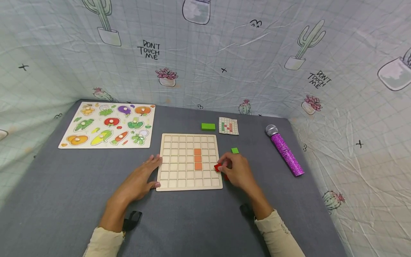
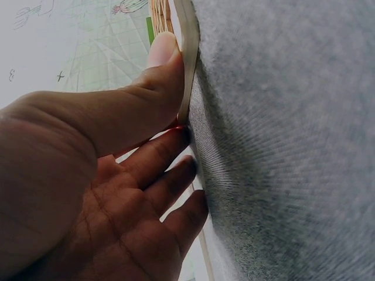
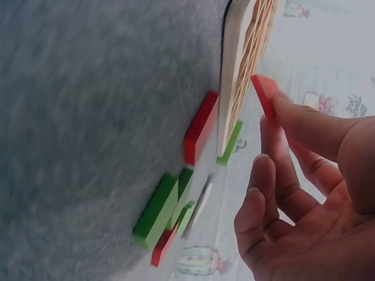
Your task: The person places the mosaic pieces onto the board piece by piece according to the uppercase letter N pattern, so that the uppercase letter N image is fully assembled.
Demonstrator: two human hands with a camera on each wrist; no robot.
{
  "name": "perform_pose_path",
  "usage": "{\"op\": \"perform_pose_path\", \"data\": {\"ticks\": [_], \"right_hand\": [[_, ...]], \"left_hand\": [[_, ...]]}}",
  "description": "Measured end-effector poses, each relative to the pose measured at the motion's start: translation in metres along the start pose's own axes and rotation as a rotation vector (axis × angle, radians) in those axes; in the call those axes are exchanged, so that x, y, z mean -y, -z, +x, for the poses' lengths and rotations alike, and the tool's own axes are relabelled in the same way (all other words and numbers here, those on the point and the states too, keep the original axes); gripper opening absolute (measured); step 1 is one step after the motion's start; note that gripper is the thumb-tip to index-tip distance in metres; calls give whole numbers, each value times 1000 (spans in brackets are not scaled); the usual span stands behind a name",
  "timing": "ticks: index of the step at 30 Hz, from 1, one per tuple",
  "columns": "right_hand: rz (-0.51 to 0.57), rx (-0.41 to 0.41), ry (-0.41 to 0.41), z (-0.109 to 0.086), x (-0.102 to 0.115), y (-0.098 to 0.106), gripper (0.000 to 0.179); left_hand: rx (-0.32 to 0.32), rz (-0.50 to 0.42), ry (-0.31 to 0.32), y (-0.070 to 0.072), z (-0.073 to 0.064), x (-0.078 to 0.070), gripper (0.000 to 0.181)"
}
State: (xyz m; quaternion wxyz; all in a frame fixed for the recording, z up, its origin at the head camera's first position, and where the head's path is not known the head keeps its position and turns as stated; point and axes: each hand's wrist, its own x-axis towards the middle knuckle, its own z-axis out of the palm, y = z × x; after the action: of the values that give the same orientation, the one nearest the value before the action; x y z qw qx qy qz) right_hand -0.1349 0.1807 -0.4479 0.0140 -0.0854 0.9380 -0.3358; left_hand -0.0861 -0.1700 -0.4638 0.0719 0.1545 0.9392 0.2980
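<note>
A wooden grid board [image 1: 179, 175] lies flat, with a column of orange tiles [image 1: 198, 159] set in its cells. My left hand [image 1: 138, 180] touches the board's left edge with relaxed, spread fingers; in the left wrist view its thumb [image 2: 158, 82] lies against the board's rim. Between thumb and fingertips, my right hand [image 1: 237, 171] pinches a small red tile [image 3: 266, 93], raised at the board's right edge. Another red block [image 3: 201, 129] lies on the table beside the board, mostly hidden under that hand in the head view.
Green blocks [image 3: 157, 211] and one more red piece [image 3: 164, 244] lie right of the board. Behind it are a long green block [image 1: 208, 126] and a pattern card [image 1: 228, 126]. A vegetable puzzle [image 1: 106, 134] lies far left, a purple glitter microphone [image 1: 287, 153] at right.
</note>
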Motion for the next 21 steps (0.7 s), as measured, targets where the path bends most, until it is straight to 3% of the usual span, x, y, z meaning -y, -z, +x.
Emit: {"op": "perform_pose_path", "data": {"ticks": [12,21], "right_hand": [[13,93,41,-1,15,-17,12],[-30,96,106,0,30,-28,14]], "left_hand": [[-11,-7,-14,1,-1,-1,85],[-10,-7,-25,1,-1,-1,84]]}}
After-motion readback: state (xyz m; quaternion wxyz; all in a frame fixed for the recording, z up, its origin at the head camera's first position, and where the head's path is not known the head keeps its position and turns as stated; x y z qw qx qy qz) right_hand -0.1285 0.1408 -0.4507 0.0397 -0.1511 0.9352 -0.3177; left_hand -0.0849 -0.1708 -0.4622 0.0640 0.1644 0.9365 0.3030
